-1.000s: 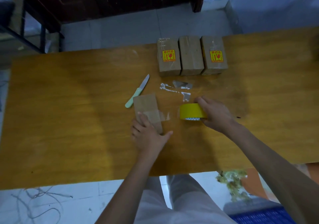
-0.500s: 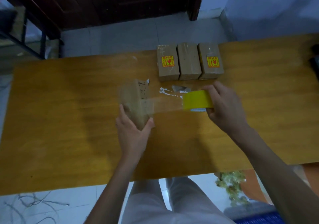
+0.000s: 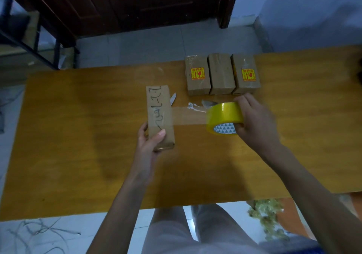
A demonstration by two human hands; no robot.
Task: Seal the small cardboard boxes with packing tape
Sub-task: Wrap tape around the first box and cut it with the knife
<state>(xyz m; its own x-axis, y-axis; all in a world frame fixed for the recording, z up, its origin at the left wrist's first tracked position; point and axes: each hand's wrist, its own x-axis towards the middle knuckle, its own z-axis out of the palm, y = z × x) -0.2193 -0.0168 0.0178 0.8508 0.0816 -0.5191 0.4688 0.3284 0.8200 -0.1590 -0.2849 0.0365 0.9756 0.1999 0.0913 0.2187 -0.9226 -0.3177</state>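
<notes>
The cardboard box (image 3: pixel 159 114) in the left hand (image 3: pixel 149 146) carries dark handwriting along its upper face; the far end looks like "2-2-7", the rest is an unreadable scrawl. Two of the three far boxes wear yellow stickers with red print, one on the left box (image 3: pixel 197 73), one on the right box (image 3: pixel 248 75); their characters are too small to read

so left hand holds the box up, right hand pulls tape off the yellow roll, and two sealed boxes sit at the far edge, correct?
Not quite: the head view shows three sealed boxes at the far edge, not two. The rest stands: left hand holds the box, right hand pulls tape off the yellow roll.
</notes>
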